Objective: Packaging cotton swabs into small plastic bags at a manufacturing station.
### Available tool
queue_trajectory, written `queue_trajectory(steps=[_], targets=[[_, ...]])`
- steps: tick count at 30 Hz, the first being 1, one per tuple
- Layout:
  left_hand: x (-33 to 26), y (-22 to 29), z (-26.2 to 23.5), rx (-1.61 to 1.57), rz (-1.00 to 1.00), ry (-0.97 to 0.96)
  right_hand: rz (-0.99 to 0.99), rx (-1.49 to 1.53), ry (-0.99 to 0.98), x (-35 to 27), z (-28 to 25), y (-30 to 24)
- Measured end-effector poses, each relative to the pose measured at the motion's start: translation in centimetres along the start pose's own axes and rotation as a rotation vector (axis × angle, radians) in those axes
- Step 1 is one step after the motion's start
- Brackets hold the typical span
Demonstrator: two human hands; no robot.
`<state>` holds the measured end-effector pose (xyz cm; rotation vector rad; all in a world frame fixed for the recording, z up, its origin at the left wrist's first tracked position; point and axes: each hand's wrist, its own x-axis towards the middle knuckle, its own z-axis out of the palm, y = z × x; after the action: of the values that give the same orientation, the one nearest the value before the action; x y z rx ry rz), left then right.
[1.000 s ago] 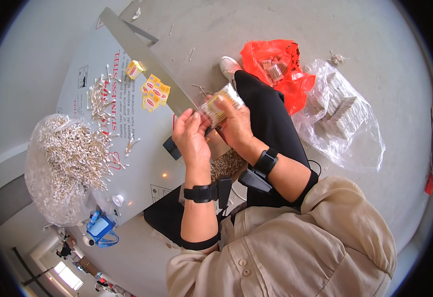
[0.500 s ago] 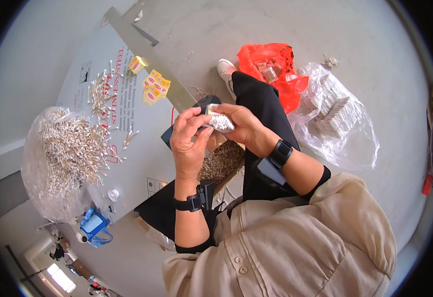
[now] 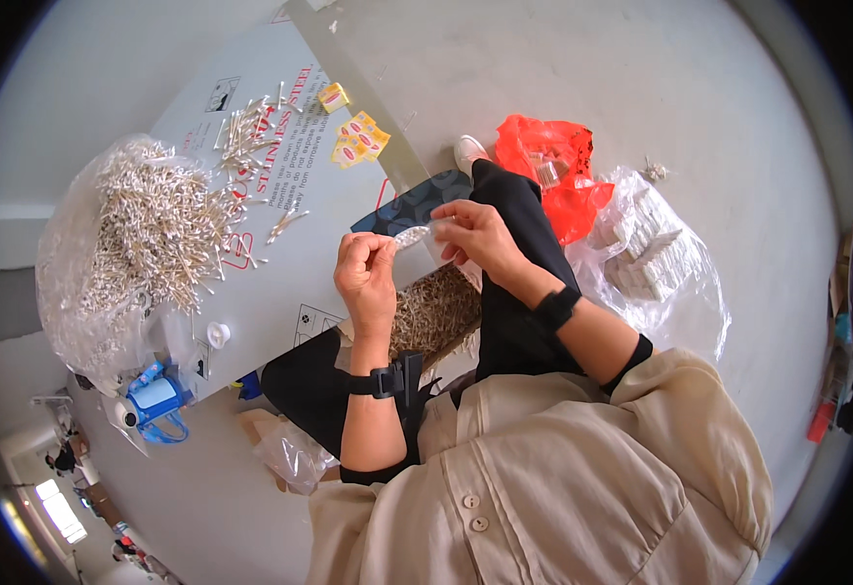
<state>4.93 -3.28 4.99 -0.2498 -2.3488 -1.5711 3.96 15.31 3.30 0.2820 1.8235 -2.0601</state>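
A small clear pack of cotton swabs (image 3: 410, 237) hangs between my hands, above a box. My left hand (image 3: 366, 273) pinches its left end between thumb and fingers. At the other end, the bent fingers of my right hand (image 3: 485, 239) close on what looks like the pack's clear film; the exact grip is blurred. Below lies the open box of loose swabs (image 3: 436, 317), between my legs. To the left, a big clear bag (image 3: 66, 283) spills a heap of cotton swabs (image 3: 158, 229) over the metal-sheet table (image 3: 280, 278).
Yellow cards (image 3: 360, 139) and a small yellow stack (image 3: 333, 97) lie near the table's far edge. A blue bottle (image 3: 154, 398) stands at its near left corner. On the floor at right are a red plastic bag (image 3: 543, 146) and a clear bag of white packs (image 3: 656, 253).
The pack was held in both hands with its swab tips facing me; now it is turned thin and stretched between them. My right hand has drawn back slightly rightward. The whole view has shifted.
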Motion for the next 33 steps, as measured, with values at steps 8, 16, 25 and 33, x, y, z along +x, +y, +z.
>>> queue_trajectory(steps=[8,16,25,33], targets=[[-1.3,-1.5,-0.6,0.207,0.31,0.113,-0.101,0.351,0.039,-0.7,3.4,1.8],[-4.8,-4.2,-1.5,0.527,0.263,-0.185,0.325,0.147,0.147,-0.8,4.9,3.5],[-4.2,-3.6,-1.4,0.703,0.155,-0.548,0.23,0.019,0.214,-1.0,5.2,3.7],[-4.1,-4.7,-1.8,0.416,0.103,-0.433,-0.403,-0.837,0.173,-1.6,4.6,5.5]])
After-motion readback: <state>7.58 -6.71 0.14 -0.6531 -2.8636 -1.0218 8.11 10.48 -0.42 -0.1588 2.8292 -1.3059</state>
